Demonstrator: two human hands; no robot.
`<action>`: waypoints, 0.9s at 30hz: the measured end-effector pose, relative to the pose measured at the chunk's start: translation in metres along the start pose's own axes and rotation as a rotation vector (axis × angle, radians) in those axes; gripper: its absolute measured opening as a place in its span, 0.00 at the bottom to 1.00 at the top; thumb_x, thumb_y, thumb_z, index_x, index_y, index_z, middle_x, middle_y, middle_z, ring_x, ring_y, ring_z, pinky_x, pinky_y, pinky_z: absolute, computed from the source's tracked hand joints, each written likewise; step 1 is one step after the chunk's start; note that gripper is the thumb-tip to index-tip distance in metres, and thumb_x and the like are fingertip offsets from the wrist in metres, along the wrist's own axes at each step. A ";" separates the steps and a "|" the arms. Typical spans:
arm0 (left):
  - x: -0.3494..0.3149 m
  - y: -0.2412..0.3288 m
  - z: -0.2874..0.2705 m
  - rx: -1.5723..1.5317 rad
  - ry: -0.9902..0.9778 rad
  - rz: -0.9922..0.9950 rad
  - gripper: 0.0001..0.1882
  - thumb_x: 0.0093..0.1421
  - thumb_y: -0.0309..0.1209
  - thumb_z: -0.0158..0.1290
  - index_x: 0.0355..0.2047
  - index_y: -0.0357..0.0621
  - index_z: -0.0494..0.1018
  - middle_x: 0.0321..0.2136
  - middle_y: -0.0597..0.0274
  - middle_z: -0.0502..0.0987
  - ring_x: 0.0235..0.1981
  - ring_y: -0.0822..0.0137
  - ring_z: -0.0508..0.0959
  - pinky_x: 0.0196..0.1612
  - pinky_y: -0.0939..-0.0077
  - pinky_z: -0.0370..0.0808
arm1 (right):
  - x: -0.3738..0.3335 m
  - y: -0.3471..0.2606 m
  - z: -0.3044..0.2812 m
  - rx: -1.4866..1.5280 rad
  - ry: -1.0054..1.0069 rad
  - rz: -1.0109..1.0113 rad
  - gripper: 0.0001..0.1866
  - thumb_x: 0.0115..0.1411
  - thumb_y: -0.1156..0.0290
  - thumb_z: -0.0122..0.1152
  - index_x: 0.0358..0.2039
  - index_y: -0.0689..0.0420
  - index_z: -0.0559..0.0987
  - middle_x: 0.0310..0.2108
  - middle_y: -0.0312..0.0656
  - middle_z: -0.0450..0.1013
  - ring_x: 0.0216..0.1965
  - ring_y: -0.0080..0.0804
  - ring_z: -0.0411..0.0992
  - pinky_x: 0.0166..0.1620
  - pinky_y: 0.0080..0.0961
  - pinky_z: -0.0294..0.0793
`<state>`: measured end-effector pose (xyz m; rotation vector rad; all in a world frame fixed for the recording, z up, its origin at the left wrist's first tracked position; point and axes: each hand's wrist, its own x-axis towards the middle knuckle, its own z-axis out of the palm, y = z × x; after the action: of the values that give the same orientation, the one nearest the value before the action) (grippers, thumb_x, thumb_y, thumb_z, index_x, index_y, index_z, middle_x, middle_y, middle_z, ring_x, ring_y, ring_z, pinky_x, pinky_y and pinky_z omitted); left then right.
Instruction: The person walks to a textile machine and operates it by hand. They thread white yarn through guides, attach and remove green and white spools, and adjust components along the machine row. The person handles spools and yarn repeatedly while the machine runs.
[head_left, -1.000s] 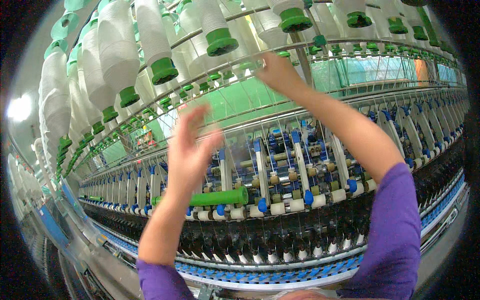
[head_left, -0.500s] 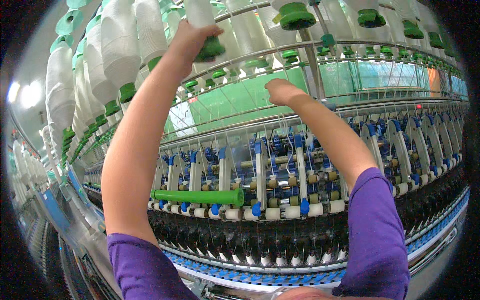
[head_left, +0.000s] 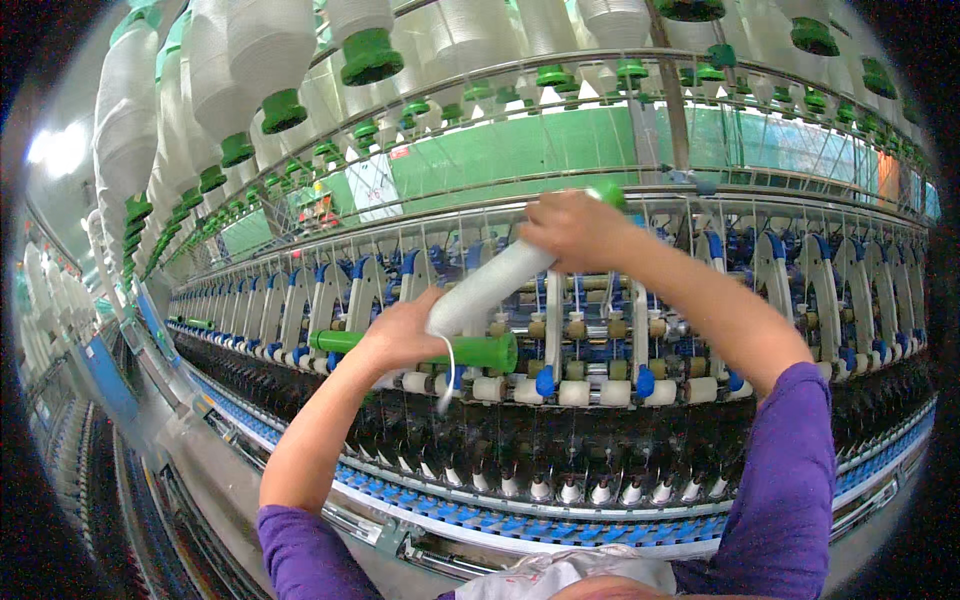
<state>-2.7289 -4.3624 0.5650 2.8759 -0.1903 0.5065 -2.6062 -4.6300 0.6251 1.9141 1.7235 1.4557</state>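
Observation:
A slim roving bobbin [head_left: 492, 287] slants across the front of the spinning frame, thinly wound with white roving. Its lower end is in my left hand [head_left: 402, 330], fingers closed around it. Near the bobbin's green end, higher on the right, my right hand [head_left: 578, 230] grips it. A loose white strand [head_left: 453, 372] dangles beside my left hand. Just behind that hand, a bare green bobbin tube [head_left: 480, 352] lies across the machine's drafting arms, partly covered by my hand.
Full white roving bobbins [head_left: 270, 45] with green ends hang overhead in rows. Metal guide rails [head_left: 560, 65] cross below them. Drafting arms with blue parts [head_left: 645, 310] line the machine, above white spindle tips [head_left: 570, 490]. A walkway [head_left: 215, 470] runs along the left.
My left hand has come down from the hanging row with a bobbin. My right hand now grips its other end. The view has shifted, and a loose strand now hangs down.

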 end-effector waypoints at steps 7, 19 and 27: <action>0.024 -0.077 0.055 0.503 0.333 0.035 0.25 0.47 0.27 0.51 0.49 0.49 0.66 0.45 0.54 0.69 0.51 0.52 0.66 0.45 0.44 0.68 | 0.039 -0.110 0.082 0.384 -0.281 0.292 0.37 0.47 0.47 0.61 0.55 0.53 0.64 0.43 0.49 0.68 0.46 0.46 0.68 0.46 0.43 0.69; -0.059 -0.116 -0.168 0.429 1.389 0.310 0.22 0.45 0.26 0.53 0.44 0.39 0.68 0.43 0.50 0.71 0.47 0.52 0.68 0.55 0.59 0.59 | 0.066 -0.145 0.099 0.221 -0.500 0.344 0.48 0.49 0.36 0.54 0.63 0.52 0.52 0.50 0.55 0.61 0.50 0.48 0.63 0.46 0.45 0.67; -0.090 -0.189 -0.366 -0.123 1.280 -0.538 0.53 0.36 0.49 0.64 0.56 0.31 0.53 0.53 0.43 0.64 0.55 0.51 0.66 0.55 0.62 0.63 | 0.062 -0.150 0.101 0.167 -0.431 0.339 0.47 0.49 0.36 0.53 0.62 0.52 0.55 0.47 0.53 0.64 0.47 0.46 0.65 0.43 0.44 0.67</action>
<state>-2.8993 -4.0866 0.8337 1.8211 0.6818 1.8753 -2.6397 -4.4859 0.5044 2.4779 1.4085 0.9016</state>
